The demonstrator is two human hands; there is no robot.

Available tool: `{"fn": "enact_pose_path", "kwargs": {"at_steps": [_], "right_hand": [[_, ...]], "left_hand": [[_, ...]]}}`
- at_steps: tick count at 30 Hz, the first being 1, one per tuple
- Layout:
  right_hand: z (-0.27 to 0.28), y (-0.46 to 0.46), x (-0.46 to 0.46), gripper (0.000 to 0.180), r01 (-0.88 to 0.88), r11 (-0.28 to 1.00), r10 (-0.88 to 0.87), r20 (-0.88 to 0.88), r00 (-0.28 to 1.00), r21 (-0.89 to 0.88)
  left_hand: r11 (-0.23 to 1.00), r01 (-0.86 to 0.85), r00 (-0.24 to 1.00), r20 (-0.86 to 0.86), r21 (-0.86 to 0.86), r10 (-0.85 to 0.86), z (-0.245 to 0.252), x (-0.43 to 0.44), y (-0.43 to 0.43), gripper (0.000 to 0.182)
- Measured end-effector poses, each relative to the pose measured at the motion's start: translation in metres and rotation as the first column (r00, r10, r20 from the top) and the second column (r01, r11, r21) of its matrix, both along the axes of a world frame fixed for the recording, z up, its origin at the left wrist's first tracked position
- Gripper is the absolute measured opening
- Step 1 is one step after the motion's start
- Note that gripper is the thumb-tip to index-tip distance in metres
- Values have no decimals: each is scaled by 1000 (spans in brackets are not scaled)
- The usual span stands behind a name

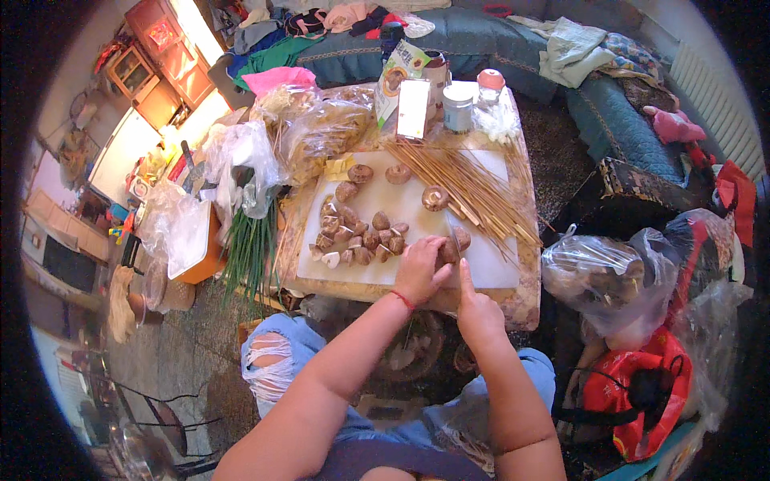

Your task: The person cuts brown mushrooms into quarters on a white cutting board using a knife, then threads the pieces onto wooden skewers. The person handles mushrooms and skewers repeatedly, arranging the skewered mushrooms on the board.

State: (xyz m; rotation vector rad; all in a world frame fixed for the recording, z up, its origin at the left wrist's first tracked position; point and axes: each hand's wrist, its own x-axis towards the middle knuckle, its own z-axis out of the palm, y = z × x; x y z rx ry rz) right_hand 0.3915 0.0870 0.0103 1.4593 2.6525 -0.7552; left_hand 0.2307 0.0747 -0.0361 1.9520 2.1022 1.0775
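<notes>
A white cutting board (337, 264) lies on the table in front of me. Near its front right part, my left hand (424, 264) steadies a brown shiitake mushroom (447, 250) with its fingertips. My right hand (479, 309) grips a knife (455, 233), index finger stretched along it; its handle is hidden in the hand. The blade stands between that mushroom and another brown piece (462, 238); whether the two are joined cannot be seen. Left of my hands is a pile of cut mushroom pieces (361, 237). Whole mushrooms (435, 198) sit farther back.
Thin bamboo skewers (463, 192) lie across the board's right side. Behind the board stand a lit phone (414, 108), a lidded jar (458, 108) and plastic bags (328, 132). Green onions (252, 246) hang over the left edge. A filled plastic bag (601, 270) is at the right.
</notes>
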Motion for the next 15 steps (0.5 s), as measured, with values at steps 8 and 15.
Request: {"fn": "enact_pose_path", "kwargs": {"at_steps": [8, 15], "right_hand": [[14, -14, 7, 74, -36, 999, 36, -133, 990, 3], [9, -17, 5, 76, -75, 996, 81, -164, 983, 41]], "left_hand": [[991, 128, 980, 149, 33, -131, 2, -24, -16, 46], [989, -67, 995, 84, 130, 57, -12, -12, -17, 38]]}}
